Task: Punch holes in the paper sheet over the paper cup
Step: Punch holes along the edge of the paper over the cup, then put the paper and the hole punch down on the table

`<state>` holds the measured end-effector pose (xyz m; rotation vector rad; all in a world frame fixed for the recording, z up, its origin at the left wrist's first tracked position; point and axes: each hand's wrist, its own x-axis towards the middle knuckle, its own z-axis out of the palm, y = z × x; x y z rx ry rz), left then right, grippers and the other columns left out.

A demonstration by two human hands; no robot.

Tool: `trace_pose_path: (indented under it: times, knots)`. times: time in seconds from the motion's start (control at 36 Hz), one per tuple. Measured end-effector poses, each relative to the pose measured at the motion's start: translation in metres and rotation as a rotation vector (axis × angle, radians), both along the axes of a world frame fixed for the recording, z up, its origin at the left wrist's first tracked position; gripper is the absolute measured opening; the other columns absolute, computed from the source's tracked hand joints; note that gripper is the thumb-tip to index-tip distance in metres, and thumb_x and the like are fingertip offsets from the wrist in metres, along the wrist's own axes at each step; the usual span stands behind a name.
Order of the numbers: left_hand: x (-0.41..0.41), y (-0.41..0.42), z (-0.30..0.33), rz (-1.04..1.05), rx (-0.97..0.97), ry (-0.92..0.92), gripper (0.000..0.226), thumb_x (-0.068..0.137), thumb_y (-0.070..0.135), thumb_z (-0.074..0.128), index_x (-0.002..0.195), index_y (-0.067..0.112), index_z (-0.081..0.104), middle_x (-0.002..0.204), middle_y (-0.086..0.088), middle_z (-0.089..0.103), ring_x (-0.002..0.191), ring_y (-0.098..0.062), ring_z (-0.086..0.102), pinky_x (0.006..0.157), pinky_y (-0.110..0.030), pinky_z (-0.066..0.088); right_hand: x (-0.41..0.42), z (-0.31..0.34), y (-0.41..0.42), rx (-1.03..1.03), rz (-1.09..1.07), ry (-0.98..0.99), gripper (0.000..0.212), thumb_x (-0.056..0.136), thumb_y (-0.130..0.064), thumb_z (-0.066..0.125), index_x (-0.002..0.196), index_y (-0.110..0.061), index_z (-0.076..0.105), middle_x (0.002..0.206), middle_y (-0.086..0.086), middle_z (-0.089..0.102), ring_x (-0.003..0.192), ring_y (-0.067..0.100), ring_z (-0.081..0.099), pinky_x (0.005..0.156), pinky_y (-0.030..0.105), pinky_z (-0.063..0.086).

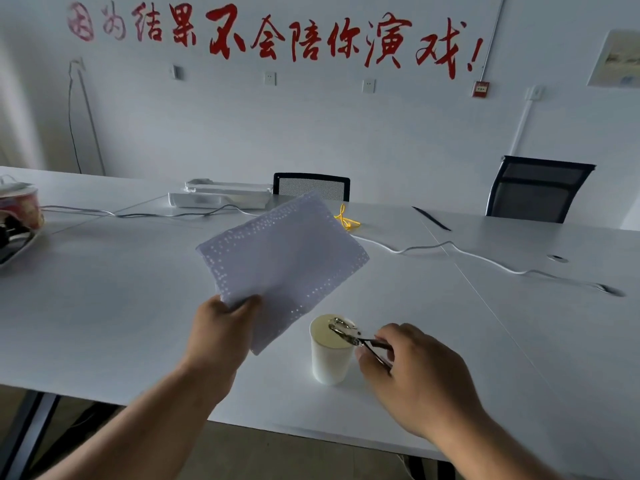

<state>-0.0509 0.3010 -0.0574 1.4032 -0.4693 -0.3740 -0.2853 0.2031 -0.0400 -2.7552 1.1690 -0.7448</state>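
Observation:
A white paper sheet (282, 258) with rows of punched holes along its edges is held up above the table, tilted, by my left hand (221, 327), which pinches its near corner. A white paper cup (329, 362) stands upright on the white table (104, 323) just right of the sheet's lower edge. My right hand (412, 368) grips the handles of a metal hole punch (346, 332), whose head rests over the cup's open rim. The sheet is apart from the punch and left of the cup's mouth.
A white cable (450, 247) snakes across the table behind the cup. A yellow string (346, 220), a black pen (431, 218) and a white power strip (221, 197) lie farther back. A printed bowl on a tray (20, 209) sits far left. Two black chairs (536, 188) stand behind.

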Motion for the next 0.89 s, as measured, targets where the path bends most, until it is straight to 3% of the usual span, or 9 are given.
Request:
trace_pose_path:
  times: [0.11, 0.25, 0.33, 0.47, 0.58, 0.64, 0.69, 0.81, 0.89]
  knots:
    - [-0.001, 0.001, 0.002, -0.003, 0.001, 0.001, 0.031, 0.074, 0.024, 0.062, 0.088, -0.002, 0.07, 0.072, -0.006, 0.061, 0.072, -0.021, 0.05, 0.067, -0.04, 0.039, 0.0, -0.002, -0.001, -0.028, 0.019, 0.03, 0.045, 0.09, -0.065, 0.04, 0.108, -0.032, 0.063, 0.093, -0.011, 0.059, 0.081, 0.013, 0.056, 0.071, 0.032, 0.047]
    - [0.006, 0.0, -0.001, -0.002, -0.03, 0.074, 0.03, 0.075, 0.021, 0.064, 0.092, -0.002, 0.072, 0.078, -0.009, 0.07, 0.077, -0.025, 0.061, 0.073, -0.041, 0.045, -0.002, 0.005, -0.006, -0.079, 0.016, 0.004, 0.049, 0.086, -0.068, 0.038, 0.107, -0.033, 0.064, 0.097, -0.011, 0.066, 0.092, 0.013, 0.065, 0.072, 0.032, 0.051]
    - [0.015, -0.006, -0.003, 0.016, -0.055, 0.191, 0.011, 0.089, 0.004, 0.061, 0.09, -0.002, 0.07, 0.074, -0.012, 0.075, 0.067, -0.029, 0.07, 0.082, -0.045, 0.052, -0.004, 0.011, -0.01, -0.029, -0.027, -0.099, 0.05, 0.083, -0.07, 0.038, 0.096, -0.03, 0.065, 0.09, -0.009, 0.067, 0.085, 0.015, 0.067, 0.07, 0.033, 0.051]
    - [0.033, -0.017, -0.005, 0.074, -0.113, 0.384, 0.033, 0.092, -0.016, 0.042, 0.119, -0.005, 0.057, 0.112, -0.012, 0.065, 0.084, -0.031, 0.064, 0.081, -0.046, 0.056, -0.011, 0.013, -0.032, 0.628, -0.186, -0.515, 0.052, 0.076, -0.062, 0.059, 0.075, -0.011, 0.067, 0.054, -0.006, 0.064, 0.054, 0.022, 0.055, 0.055, 0.033, 0.04]
    - [0.05, -0.029, -0.012, 0.095, -0.147, 0.485, 0.036, 0.094, -0.019, 0.038, 0.123, 0.0, 0.048, 0.127, -0.015, 0.053, 0.082, -0.027, 0.059, 0.093, -0.046, 0.054, -0.022, -0.003, -0.056, 1.046, -0.297, -0.704, 0.038, 0.086, -0.033, 0.06, 0.097, 0.002, 0.071, 0.077, 0.012, 0.068, 0.054, 0.023, 0.05, 0.046, 0.025, 0.029]
    - [0.06, -0.033, -0.014, 0.107, -0.138, 0.547, 0.03, 0.098, -0.016, 0.042, 0.123, -0.006, 0.053, 0.117, -0.02, 0.056, 0.079, -0.026, 0.059, 0.083, -0.043, 0.059, -0.028, -0.011, -0.064, 1.047, -0.314, -0.676, 0.031, 0.09, -0.03, 0.062, 0.096, -0.001, 0.071, 0.08, 0.011, 0.067, 0.056, 0.023, 0.052, 0.047, 0.026, 0.033]
    - [0.07, -0.039, -0.017, 0.136, -0.119, 0.604, 0.04, 0.101, -0.011, 0.046, 0.141, -0.008, 0.05, 0.121, -0.022, 0.057, 0.079, -0.026, 0.061, 0.08, -0.042, 0.058, -0.034, -0.017, -0.073, 0.969, -0.341, -0.624, 0.026, 0.09, -0.033, 0.064, 0.082, -0.008, 0.067, 0.075, 0.009, 0.063, 0.054, 0.022, 0.056, 0.052, 0.029, 0.036]
    - [0.078, -0.04, -0.017, 0.171, -0.076, 0.619, 0.05, 0.104, -0.002, 0.046, 0.154, -0.002, 0.042, 0.126, -0.023, 0.063, 0.077, -0.022, 0.058, 0.094, -0.035, 0.049, -0.042, -0.025, -0.085, 0.679, -0.417, -0.361, 0.04, 0.075, -0.048, 0.065, 0.056, -0.019, 0.044, 0.053, -0.001, 0.047, 0.049, 0.022, 0.052, 0.054, 0.03, 0.035]
    - [0.075, -0.038, -0.015, 0.161, -0.027, 0.624, 0.052, 0.104, 0.002, 0.047, 0.156, 0.001, 0.04, 0.123, -0.02, 0.057, 0.085, -0.025, 0.059, 0.092, -0.034, 0.049, -0.045, -0.031, -0.095, 0.499, -0.526, -0.194, 0.041, 0.073, -0.055, 0.061, 0.063, -0.017, 0.049, 0.073, 0.004, 0.053, 0.062, 0.028, 0.051, 0.057, 0.031, 0.04]
